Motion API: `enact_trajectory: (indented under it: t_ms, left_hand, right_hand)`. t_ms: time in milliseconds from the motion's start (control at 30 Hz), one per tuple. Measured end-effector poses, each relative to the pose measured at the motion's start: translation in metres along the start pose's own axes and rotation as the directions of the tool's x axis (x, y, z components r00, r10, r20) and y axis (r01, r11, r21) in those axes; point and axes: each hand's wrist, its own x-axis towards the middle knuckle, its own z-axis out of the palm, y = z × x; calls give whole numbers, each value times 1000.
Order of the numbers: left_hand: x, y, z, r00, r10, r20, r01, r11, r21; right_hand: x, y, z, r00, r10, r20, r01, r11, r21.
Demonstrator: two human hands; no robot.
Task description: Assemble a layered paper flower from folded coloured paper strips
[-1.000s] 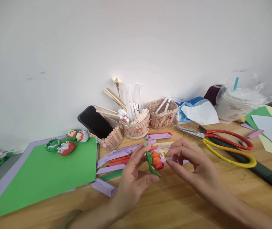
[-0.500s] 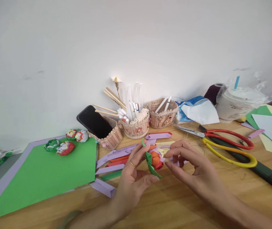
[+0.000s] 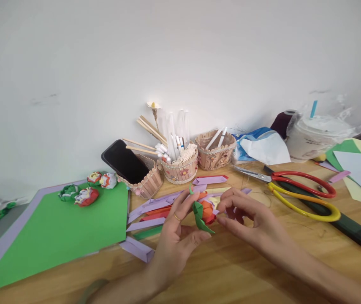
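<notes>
A folded paper flower [image 3: 206,211] with orange and red petals, pale inner pieces and green outer leaves is held above the tabletop. My left hand [image 3: 180,230], a ring on one finger, grips it by its green side between fingers and thumb. My right hand [image 3: 246,213] is at its right edge, thumb and forefinger closed on a petal tip; its other fingers are curled. Behind and left of the hands lie folded paper strips in purple [image 3: 139,249], red [image 3: 155,214] and green [image 3: 148,232].
Scissors [image 3: 303,194] with red and yellow handles lie right, over a black object [image 3: 357,232]. A phone [image 3: 125,162] leans in a wooden basket [image 3: 148,183]; another basket [image 3: 180,169] holds pens and sticks. Green paper [image 3: 63,236] bears several finished flowers [image 3: 87,196]. A bagged cup [image 3: 316,135] stands behind.
My right hand has moved slightly left, and its thumb and forefinger have come together at the flower's right edge. My left hand still holds the flower in nearly the same place.
</notes>
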Motion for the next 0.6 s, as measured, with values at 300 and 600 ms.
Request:
enact_trajectory:
  t_ms: [300, 600]
  left_hand:
    - [0, -2, -1, 1000, -30, 8, 30, 999, -12]
    - [2, 2, 1, 994, -44, 102, 56, 992, -115]
  right_hand:
    - [0, -2, -1, 998, -50, -23, 51, 998, 31]
    - [1, -5, -3, 999, -41, 3, 41, 999, 28]
